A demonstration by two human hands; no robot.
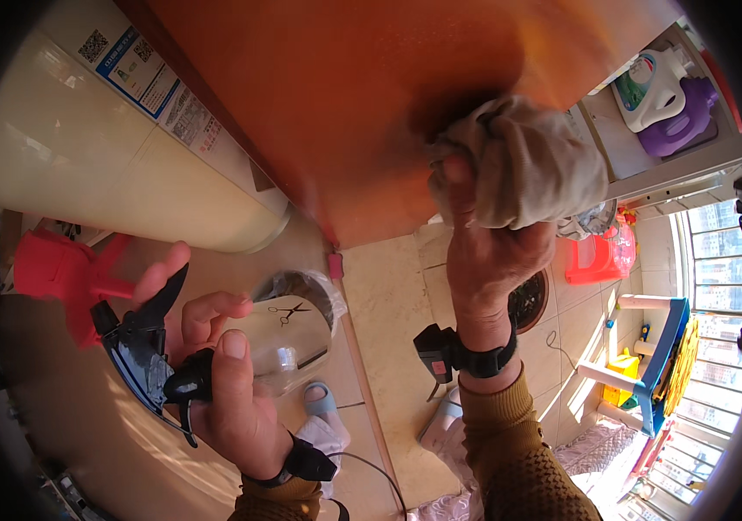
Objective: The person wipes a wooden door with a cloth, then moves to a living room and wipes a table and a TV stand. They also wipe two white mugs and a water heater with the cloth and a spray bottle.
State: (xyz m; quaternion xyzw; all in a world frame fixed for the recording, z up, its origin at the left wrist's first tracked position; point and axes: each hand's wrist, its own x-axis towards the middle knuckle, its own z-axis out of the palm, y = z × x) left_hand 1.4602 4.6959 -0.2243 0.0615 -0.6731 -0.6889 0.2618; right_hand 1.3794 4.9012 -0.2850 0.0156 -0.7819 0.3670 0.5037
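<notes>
My right hand (497, 256) is closed round a bunched grey-beige cloth (531, 169). The cloth is up against the face of an orange-brown wooden door (345, 113), and a dark shadow falls beside it. Lower on the left, my left hand (236, 391) grips a spray bottle (297, 339) by its black trigger head. The bottle's body is clear, with a small scissors picture on it, and lies tilted away from the door. Part of the trigger head is hidden by my fingers.
A cream cylindrical appliance (85, 165) stands left of the door. Below it are a pink plastic stool (54, 269) and a lined bin (302, 282). At right, detergent bottles (679, 122) sit on a shelf, above a red plastic stool (601, 256) and a blue-framed rack (662, 369) near a barred window.
</notes>
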